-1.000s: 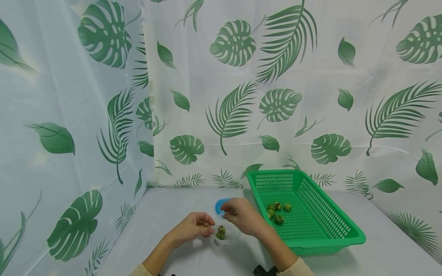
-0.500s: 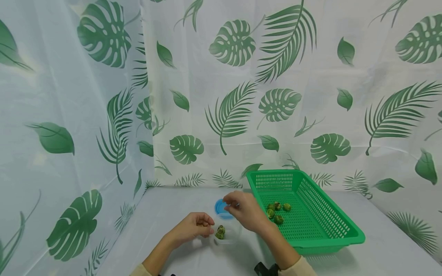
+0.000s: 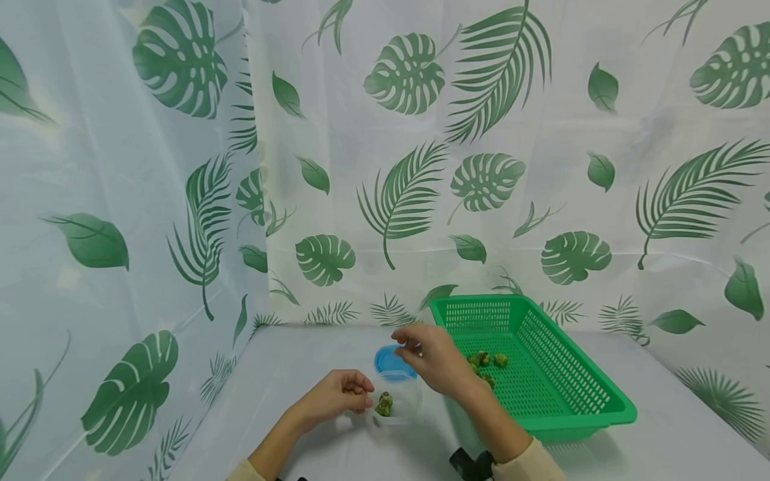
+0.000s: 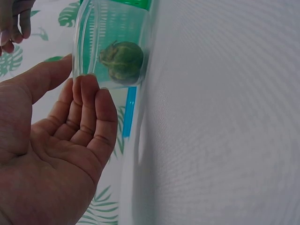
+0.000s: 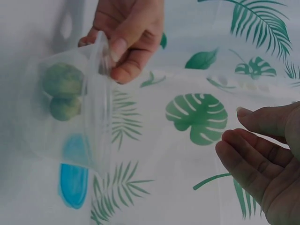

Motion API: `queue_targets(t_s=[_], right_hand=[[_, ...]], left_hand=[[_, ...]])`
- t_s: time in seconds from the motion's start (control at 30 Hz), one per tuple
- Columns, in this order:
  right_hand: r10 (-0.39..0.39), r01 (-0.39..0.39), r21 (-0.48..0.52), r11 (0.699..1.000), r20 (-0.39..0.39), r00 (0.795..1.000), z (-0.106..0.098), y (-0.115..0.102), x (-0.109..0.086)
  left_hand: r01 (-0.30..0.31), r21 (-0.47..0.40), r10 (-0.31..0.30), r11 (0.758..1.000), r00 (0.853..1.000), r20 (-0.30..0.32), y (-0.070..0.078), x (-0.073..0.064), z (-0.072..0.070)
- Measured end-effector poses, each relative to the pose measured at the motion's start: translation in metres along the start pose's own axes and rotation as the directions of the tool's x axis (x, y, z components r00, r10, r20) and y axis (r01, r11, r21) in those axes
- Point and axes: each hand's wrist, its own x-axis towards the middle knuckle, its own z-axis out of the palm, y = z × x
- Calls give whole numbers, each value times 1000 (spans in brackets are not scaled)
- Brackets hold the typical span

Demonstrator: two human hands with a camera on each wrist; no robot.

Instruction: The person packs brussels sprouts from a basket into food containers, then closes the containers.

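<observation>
A small clear plastic container stands on the table with Brussels sprouts inside; two are visible in the right wrist view. My left hand pinches its rim at the left side, thumb and fingertips against the edge, as the left wrist view also shows. Above and to the right of the container hovers my right hand. Its fingers are loosely bent, with nothing between them and the thumb. Just behind the container lies a blue lid, partly covered by the right hand in the head view.
A large green perforated basket stands on the right, holding several Brussels sprouts near its left side. My right forearm crosses in front of its left edge. Leaf-patterned curtains hang behind the table and along the left.
My right hand has risen and moved right, away from the container, uncovering more of the blue lid and the container. The left hand has kept its place at the rim.
</observation>
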Motion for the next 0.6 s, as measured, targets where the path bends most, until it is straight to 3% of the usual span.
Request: queue_targets(t_s=[0.6], right_hand=[[-50, 47, -114, 992, -21, 999, -28, -9, 17]], left_hand=[[-3, -11, 3, 1000, 1000, 1, 0, 0, 0]])
